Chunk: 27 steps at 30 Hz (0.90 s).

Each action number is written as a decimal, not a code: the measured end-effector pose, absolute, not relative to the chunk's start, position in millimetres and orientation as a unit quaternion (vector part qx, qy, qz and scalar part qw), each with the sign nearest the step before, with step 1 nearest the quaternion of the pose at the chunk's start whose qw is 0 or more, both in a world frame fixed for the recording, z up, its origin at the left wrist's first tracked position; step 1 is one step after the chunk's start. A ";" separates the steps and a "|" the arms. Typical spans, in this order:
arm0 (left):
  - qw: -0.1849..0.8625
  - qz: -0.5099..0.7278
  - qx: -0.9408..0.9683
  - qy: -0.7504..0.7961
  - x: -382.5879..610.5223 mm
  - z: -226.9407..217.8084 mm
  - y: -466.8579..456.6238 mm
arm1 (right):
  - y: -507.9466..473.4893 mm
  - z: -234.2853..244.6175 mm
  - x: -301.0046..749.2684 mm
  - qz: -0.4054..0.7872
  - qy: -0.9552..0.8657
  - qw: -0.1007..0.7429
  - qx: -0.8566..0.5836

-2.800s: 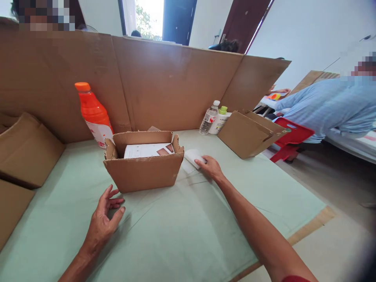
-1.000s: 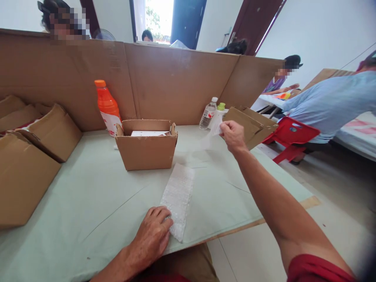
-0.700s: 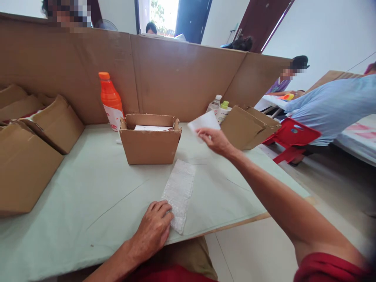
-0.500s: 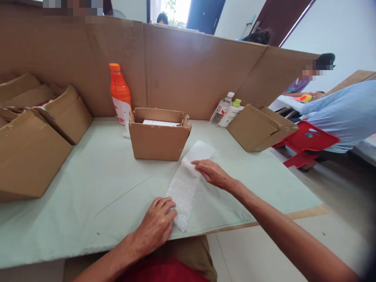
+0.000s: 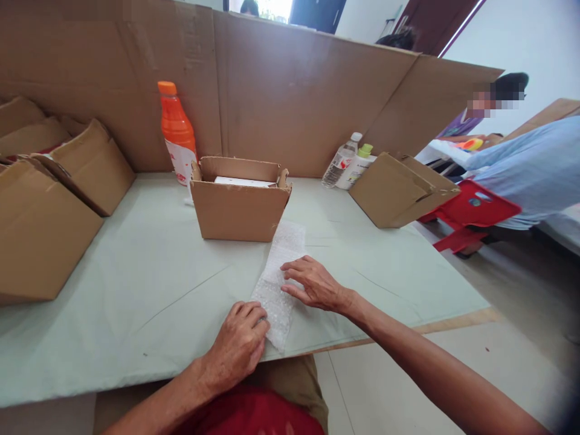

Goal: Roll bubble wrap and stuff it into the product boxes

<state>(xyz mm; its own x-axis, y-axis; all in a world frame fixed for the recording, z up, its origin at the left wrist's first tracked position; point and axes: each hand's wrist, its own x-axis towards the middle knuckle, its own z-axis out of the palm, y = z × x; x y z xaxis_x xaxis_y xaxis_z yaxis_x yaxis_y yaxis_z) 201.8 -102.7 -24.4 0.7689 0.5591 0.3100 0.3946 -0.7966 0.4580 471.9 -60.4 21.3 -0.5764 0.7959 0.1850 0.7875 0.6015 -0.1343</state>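
A strip of clear bubble wrap [image 5: 277,302] lies on the cloth-covered table, running from near the front edge up to the open cardboard box. My left hand [image 5: 242,335] rests at its near left edge, the fingers curled together on the wrap; the fingertips are partly hidden. Over the middle of the strip is my right hand [image 5: 315,283], thumb and fingers apart, with nothing held in it. Whether its fingertips touch the wrap I cannot tell. The cardboard box [image 5: 240,208] just beyond has a white item [image 5: 244,181] inside.
Several cardboard boxes [image 5: 49,223] stand at the left. An orange bottle [image 5: 176,133] is by the cardboard partition [image 5: 299,90]. At the right are a clear bottle [image 5: 342,160], a white bottle [image 5: 356,169] and a tilted box [image 5: 394,190]. Other people sit beyond, near a red chair [image 5: 475,208].
My right hand has drawn nearer to me along the bubble wrap, and its fingers have spread. The strip's far end has shifted left. My left hand stays at the near edge.
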 end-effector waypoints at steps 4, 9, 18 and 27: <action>0.193 0.211 0.923 0.258 199.9 -23.5 -105.5 | -23.5 17.3 490.9 0.007 -0.763 0.142 -0.630; 0.193 0.217 0.917 0.273 200.4 -25.9 -108.5 | 31.7 1.4 511.0 -0.038 -0.677 0.120 -0.726; 0.195 0.239 0.909 0.281 201.0 -29.0 -110.4 | 30.1 -7.7 519.6 -0.079 -0.649 0.121 -0.747; 0.187 0.206 0.924 0.263 199.2 -23.5 -105.4 | -21.4 -8.5 479.7 -0.087 -0.739 0.173 -0.645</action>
<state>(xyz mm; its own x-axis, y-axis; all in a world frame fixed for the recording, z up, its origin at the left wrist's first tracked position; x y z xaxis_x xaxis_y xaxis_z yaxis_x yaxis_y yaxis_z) 199.2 -105.4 -23.5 0.7768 0.5628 0.2825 0.4091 -0.7920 0.4531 479.7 -21.4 -8.5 -0.1078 0.9235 0.3681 0.9837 0.1526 -0.0949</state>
